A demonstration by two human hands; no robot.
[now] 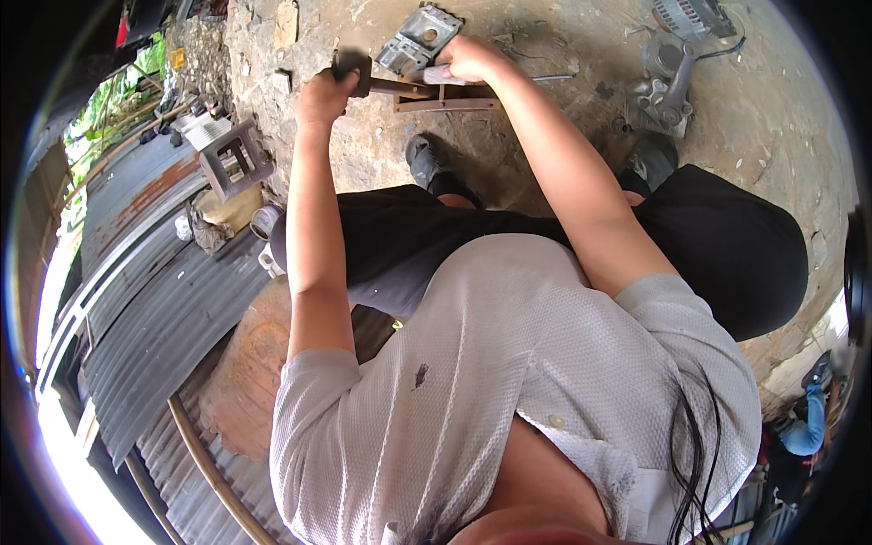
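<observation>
My left hand (325, 96) is closed around a dark, blocky thing (352, 71), blurred, whose kind I cannot make out. Just right of it lies a rusty metal frame (447, 105) on the ground, one brown bar pointing toward that hand. My right hand (470, 60) is closed, its fingers pressed round a pale, whitish piece (438, 75) over the frame's far side. Beyond that, touching or close to its fingers, a grey cast-metal housing (421, 36) lies tilted. A thin metal rod (552, 78) shows to the right; whether it joins the pale piece is unclear.
A motor-like metal part (692, 18), a round metal part (665, 54) and a greasy lever-shaped part (674, 107) lie on the ground at right. A hollow block (238, 162) and corrugated sheets (154, 354) stand left. Another person's blue sleeve (803, 427) shows far right.
</observation>
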